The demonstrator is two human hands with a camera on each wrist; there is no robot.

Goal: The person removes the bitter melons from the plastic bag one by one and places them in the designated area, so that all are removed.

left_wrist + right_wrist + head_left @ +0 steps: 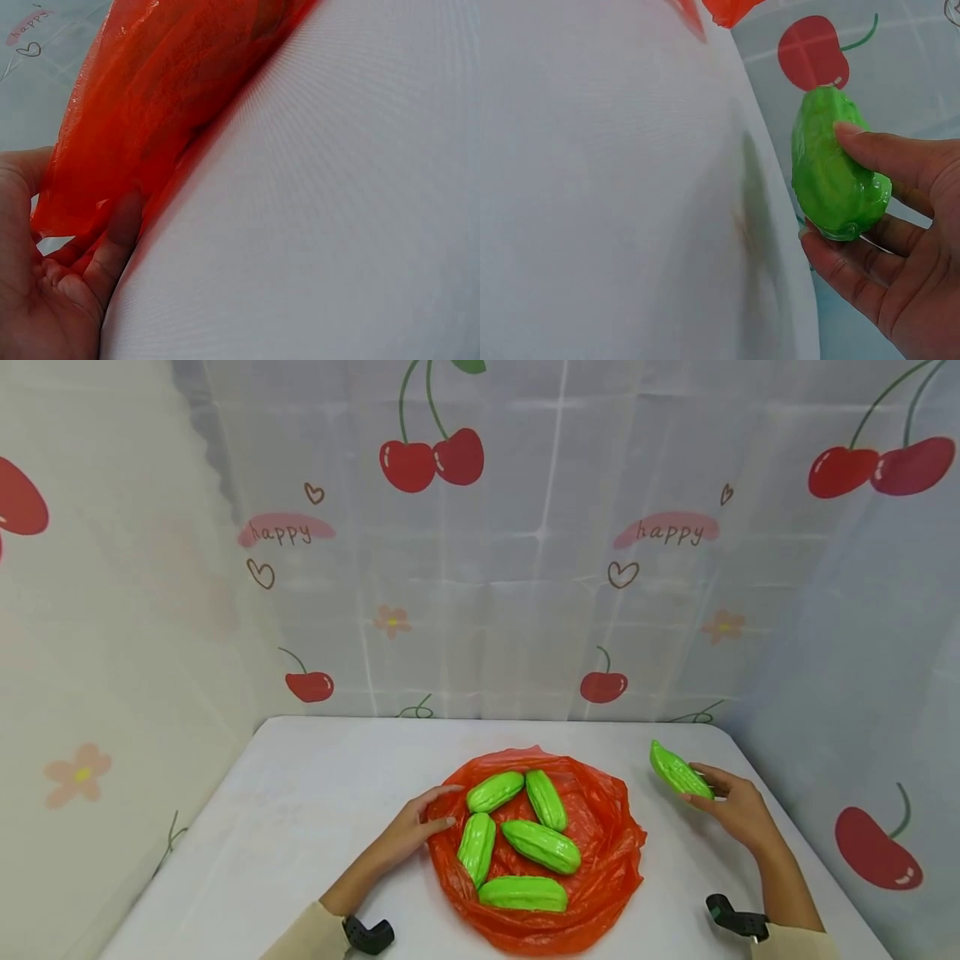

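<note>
Gourd (819,180) could slip out of your right hand (733,807), I think, because its skin is shiny and your fingers and thumb pinch it only near the blunt end. If it drops, it might roll off the edge of the counter (322,802), which is near. It is held up over the right side, well apart from the red bag (609,814). It looks bright green and bumpy, with long ridges and a pointy tip turned away from you and to the left. Your left hand (411,828) pinches the bag's left rim between fingers and thumb. The bag is thin and crinkly, so a hard tug could tear it. Inside lie five more gourds (540,846), close together, and they look much the same. If the loose rim sags inward, it could flop over them.
</note>
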